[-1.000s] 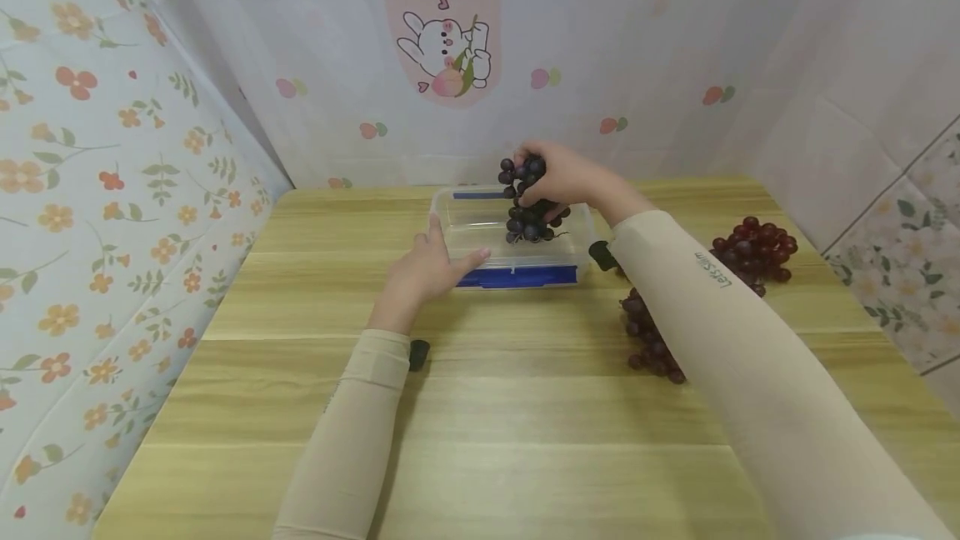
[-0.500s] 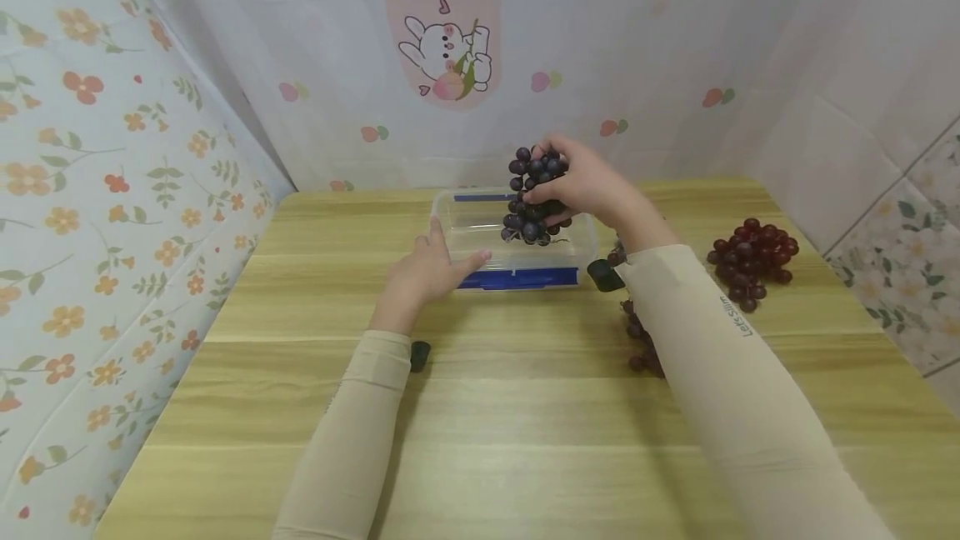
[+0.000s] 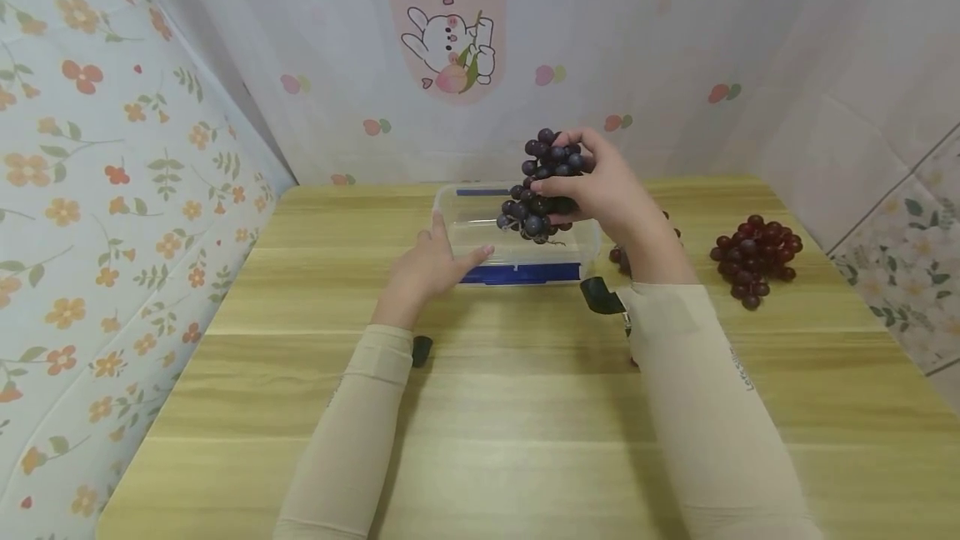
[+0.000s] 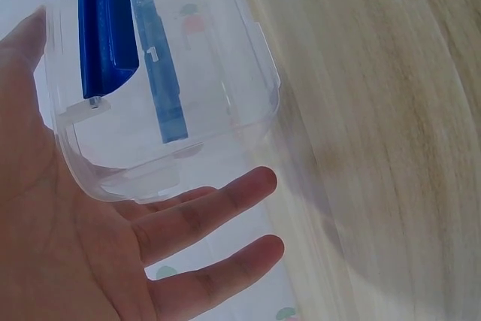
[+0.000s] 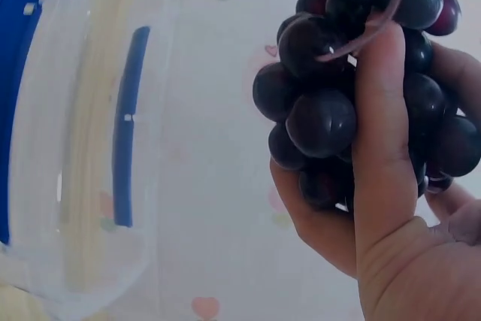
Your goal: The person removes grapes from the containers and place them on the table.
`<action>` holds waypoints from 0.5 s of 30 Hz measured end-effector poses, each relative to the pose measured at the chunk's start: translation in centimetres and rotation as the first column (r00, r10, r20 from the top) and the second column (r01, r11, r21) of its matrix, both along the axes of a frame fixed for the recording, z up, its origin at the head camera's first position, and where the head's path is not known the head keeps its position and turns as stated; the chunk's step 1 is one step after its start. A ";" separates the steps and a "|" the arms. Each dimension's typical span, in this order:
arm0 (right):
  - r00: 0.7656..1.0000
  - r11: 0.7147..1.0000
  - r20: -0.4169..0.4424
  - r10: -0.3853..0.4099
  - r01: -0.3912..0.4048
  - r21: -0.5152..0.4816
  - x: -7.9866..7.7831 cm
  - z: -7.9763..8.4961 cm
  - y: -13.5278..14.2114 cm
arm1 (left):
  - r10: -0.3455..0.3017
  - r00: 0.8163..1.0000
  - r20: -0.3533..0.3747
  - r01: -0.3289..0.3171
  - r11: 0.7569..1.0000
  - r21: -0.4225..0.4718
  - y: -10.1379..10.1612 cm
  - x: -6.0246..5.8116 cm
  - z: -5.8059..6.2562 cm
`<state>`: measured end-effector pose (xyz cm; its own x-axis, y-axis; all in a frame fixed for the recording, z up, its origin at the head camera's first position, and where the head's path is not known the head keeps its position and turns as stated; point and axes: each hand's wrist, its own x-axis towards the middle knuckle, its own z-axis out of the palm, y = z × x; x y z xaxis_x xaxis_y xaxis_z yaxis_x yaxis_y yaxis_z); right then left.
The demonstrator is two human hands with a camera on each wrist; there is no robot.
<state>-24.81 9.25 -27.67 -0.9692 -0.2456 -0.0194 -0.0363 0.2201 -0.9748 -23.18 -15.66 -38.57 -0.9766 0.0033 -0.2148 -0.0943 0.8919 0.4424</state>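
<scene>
My right hand point(image 3: 611, 194) grips a bunch of dark purple grapes point(image 3: 528, 211) above the right part of a clear plastic container point(image 3: 483, 253) with blue clips. In the right wrist view, the thumb lies across the grapes point(image 5: 319, 122), other fingers wrap behind, and a bare stem curves over the top. My left hand point(image 3: 427, 269) touches the container's left end, thumb toward the front side. The left wrist view has that hand's fingers point(image 4: 218, 212) spread and nearly straight beside the container's corner point(image 4: 105, 182). No lid is visible on the container.
Red grapes point(image 3: 753, 257) lie at the right of the wooden table point(image 3: 510, 432). More grapes point(image 3: 618, 258) are partly hidden behind my right wrist and forearm. A printed curtain point(image 3: 637, 40) hangs directly behind the table, with floral cloth point(image 3: 112, 232) at left.
My right hand has lifted and shifted slightly right with the dark grapes, its wrist turning more upright. The forearm now hides more of the nearer red grapes. My left hand stays at the container.
</scene>
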 end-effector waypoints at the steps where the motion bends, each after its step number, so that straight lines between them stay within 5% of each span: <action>1: 1.000 1.000 -0.004 -0.009 0.009 -0.013 0.3 -0.1 0.1 | 0.001 1.000 -0.001 -0.001 1.000 -0.002 0.0 0.0 0.0; 15: 0.997 0.994 0.015 -0.069 0.070 -0.088 3.4 -1.8 0.5 | -0.001 1.000 -0.006 0.001 1.000 -0.013 0.2 0.2 0.3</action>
<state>-21.40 9.73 -29.43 -0.9838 -0.1786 -0.0122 -0.0122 0.1346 -0.9908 -22.97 -15.43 -38.29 -0.9780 0.0014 -0.2087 -0.0908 0.8976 0.4314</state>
